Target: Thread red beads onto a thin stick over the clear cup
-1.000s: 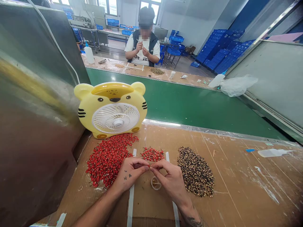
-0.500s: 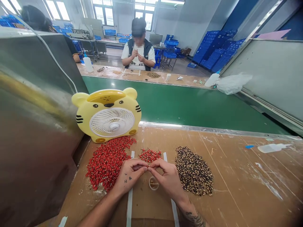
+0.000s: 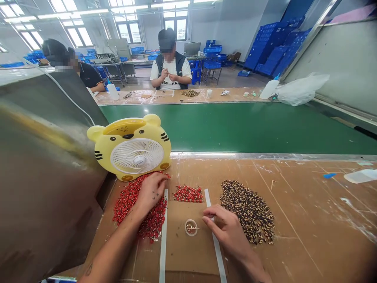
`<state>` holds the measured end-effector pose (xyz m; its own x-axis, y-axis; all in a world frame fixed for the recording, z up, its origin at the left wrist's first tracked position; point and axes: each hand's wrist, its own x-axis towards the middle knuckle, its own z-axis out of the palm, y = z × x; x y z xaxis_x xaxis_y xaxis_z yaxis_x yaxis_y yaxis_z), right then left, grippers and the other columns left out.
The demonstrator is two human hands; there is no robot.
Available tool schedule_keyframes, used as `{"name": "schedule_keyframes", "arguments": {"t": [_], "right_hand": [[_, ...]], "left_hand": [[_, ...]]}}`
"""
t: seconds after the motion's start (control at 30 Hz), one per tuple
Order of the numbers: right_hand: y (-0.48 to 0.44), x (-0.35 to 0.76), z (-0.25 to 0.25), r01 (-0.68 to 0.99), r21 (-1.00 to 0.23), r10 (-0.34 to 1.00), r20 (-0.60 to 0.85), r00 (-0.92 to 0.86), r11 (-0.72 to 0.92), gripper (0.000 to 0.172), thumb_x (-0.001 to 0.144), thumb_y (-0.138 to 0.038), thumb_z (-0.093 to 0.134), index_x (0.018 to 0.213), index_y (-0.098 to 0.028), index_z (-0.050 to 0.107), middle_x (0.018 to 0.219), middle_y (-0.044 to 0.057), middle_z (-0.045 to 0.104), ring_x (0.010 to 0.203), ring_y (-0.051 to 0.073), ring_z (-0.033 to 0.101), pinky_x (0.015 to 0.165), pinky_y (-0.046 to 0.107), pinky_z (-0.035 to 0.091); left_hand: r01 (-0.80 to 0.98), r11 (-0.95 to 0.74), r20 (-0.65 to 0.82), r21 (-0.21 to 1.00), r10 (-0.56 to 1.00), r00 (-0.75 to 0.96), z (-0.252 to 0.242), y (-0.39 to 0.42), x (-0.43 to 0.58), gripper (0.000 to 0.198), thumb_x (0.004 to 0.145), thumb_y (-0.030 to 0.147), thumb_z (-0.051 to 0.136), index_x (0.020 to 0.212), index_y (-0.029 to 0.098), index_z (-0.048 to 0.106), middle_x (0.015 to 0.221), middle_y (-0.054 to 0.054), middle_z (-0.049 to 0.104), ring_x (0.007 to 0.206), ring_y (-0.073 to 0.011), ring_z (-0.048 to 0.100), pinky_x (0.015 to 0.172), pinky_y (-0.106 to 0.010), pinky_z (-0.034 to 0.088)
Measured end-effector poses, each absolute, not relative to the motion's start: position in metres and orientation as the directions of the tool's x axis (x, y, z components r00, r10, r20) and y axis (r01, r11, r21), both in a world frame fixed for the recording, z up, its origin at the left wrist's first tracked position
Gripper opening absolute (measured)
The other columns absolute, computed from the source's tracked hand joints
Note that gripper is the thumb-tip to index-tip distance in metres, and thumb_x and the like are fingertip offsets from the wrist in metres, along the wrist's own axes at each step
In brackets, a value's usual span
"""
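Note:
My left hand (image 3: 151,191) is over the large pile of small red pieces with dark tips (image 3: 126,202). Its fingers are bent together at the pile's far right side, and whatever lies between the fingertips is hidden. My right hand (image 3: 226,226) hovers over the right white tape strip (image 3: 216,245), thumb and index finger apart with nothing seen between them. Between my hands stands a small clear round cup (image 3: 186,232) with a thin stick across it. Beyond the cup lies a smaller group of red pieces (image 3: 188,194). A pile of black-and-cream pieces (image 3: 247,210) lies beside my right hand.
A yellow tiger-faced fan (image 3: 103,137) stands behind the red pile. A metal housing (image 3: 50,169) rises at the left. Across the green belt (image 3: 235,129) a co-worker (image 3: 171,65) sits at another bench. A white bottle (image 3: 361,176) lies at the far right.
My hands were together above the cup, fingertips meeting. The left has moved left and away to the red pile; the right has moved right and its fingers have parted. The view has shifted slightly.

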<state>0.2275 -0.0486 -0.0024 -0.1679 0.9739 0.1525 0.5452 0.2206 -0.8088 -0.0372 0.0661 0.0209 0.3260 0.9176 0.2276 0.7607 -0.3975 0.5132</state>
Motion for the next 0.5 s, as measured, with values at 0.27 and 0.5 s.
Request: {"name": "schedule_keyframes", "arguments": {"t": [0.27,0.5], "right_hand": [[-0.053,0.226,-0.004,0.489,-0.841,0.941,0.063,-0.333,0.230,0.016,0.090,-0.036,0.065,0.094,-0.021,0.070,0.080,0.003,0.068,0.075,0.019,0.063,0.069,0.029,0.049],[-0.054,0.219,-0.002,0.475,-0.837,0.924,0.088,-0.372,0.271,0.016,0.092,-0.035,0.064,0.091,-0.021,0.071,0.081,0.003,0.069,0.076,0.019,0.063,0.071,0.029,0.047]], "left_hand": [[0.816,-0.534,0.018,0.223,0.839,0.544,0.030,0.068,-0.059,0.027,0.089,0.008,0.048,0.094,0.017,0.073,0.093,-0.010,0.071,0.091,-0.0235,0.063,0.082,-0.032,0.047],[0.750,-0.646,-0.119,0.143,0.741,0.661,0.029,0.083,-0.047,0.024,0.086,0.006,0.049,0.088,0.016,0.071,0.087,-0.011,0.070,0.086,-0.0258,0.063,0.080,-0.034,0.046]]}}
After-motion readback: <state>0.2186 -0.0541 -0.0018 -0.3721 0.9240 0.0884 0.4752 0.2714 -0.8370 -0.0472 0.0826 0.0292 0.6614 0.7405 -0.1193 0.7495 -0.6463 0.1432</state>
